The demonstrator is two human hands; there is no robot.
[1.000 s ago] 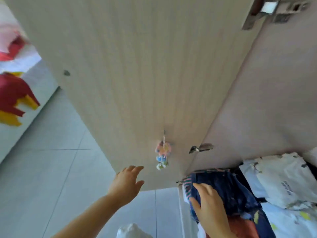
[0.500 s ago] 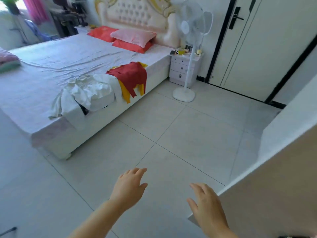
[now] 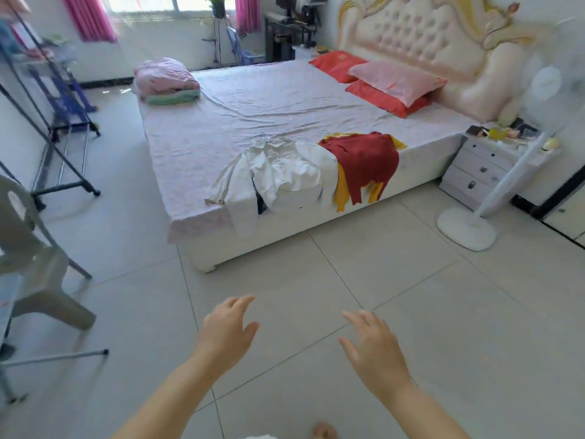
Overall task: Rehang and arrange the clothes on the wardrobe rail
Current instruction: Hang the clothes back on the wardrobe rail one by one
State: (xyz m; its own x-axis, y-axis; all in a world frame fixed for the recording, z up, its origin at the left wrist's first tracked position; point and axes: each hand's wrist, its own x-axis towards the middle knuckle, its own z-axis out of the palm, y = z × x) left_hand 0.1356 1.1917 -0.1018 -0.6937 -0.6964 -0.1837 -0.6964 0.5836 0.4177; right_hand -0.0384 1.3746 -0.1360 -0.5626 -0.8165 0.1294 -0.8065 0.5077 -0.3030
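Left of the bed (image 3: 269, 103), a grey plastic chair (image 3: 31, 248) and a metal drying rack (image 3: 66, 128) stand on the tiled floor, well apart from the clothes that matter. On the bed's far left corner sits a folded pink bundle (image 3: 164, 77), stacked neatly, so probably not part of this job.

In front of the bed and well short of it, the left hand (image 3: 224, 334) hangs over the floor, fingers spread wide and relaxed, holding nothing.

On the bed's near edge lies a crumpled white garment (image 3: 278, 172), 1 sleeve trailing off the side. Touching it on the right, a red garment (image 3: 364, 156) lies over a yellow garment (image 3: 343, 191), and both spill over the edge. I judge these 3 were dropped there as a pile to be rehung.

The right hand (image 3: 376, 353), also in front of the bed, is likewise wide and empty. The 2 hands reach forward, likely to gather the next piece.

Right of the bed stand a nightstand (image 3: 481, 169) and a pedestal fan (image 3: 468, 229). The wardrobe rail is not in view.
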